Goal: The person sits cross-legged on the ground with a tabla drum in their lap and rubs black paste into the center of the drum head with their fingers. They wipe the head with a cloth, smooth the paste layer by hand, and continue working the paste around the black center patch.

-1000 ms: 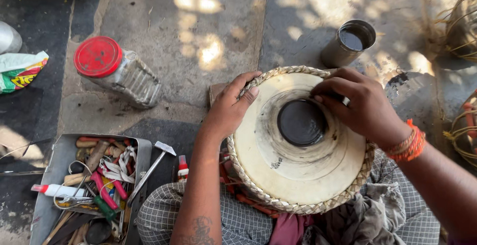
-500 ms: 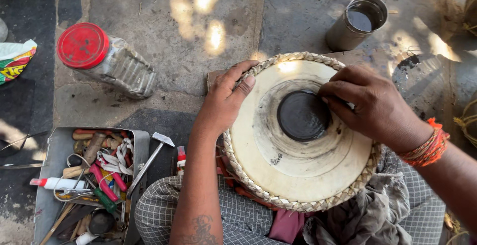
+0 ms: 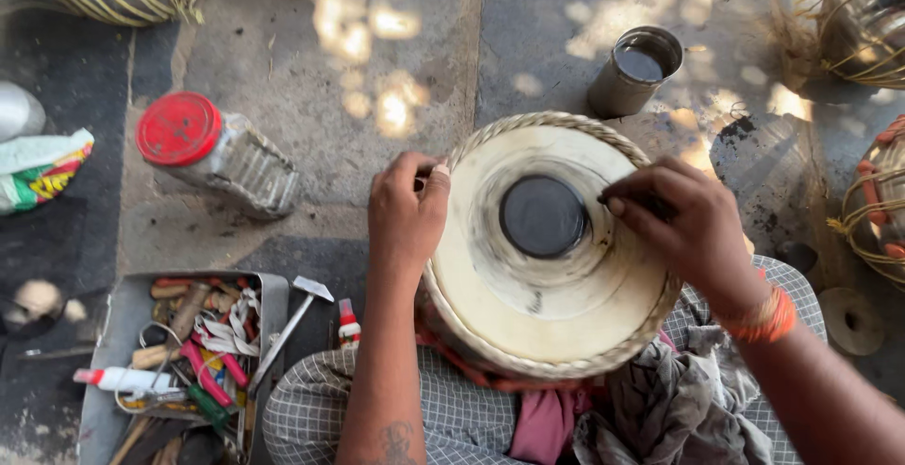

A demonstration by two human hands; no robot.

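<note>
A tabla drum [image 3: 551, 276] rests on the person's lap, its pale skin facing up with a round black patch [image 3: 543, 216] at the centre and a braided rim [image 3: 528, 124] running round the edge. The left hand [image 3: 405, 210] lies on the drum's left edge, fingers curled over the braid there, its grip clenched on the rim. The right hand [image 3: 674, 220] sits on the skin just right of the black patch, fingertips pinched together and pressed down against the skin; whether that grip is grasping something small I cannot tell. An orange thread band [image 3: 765, 314] circles the right wrist. Grey cloth [image 3: 679, 399] and a pink piece [image 3: 547, 423] bunch under the drum on the checked fabric [image 3: 311, 408] over the knees.

On the stone floor [image 3: 377, 31], a metal cup [image 3: 636, 71] with dark liquid stands just beyond the drum's far edge. A clear plastic jar with a red lid [image 3: 212, 149] lies tilted well to the left of the drum. At the lower left a metal tray [image 3: 104, 333] holds mixed tools, a white tube [image 3: 118, 378] among them, and a small hammer [image 3: 287, 323] leans over its right wall. A colourful packet [image 3: 42, 171] lies at the left edge.
</note>
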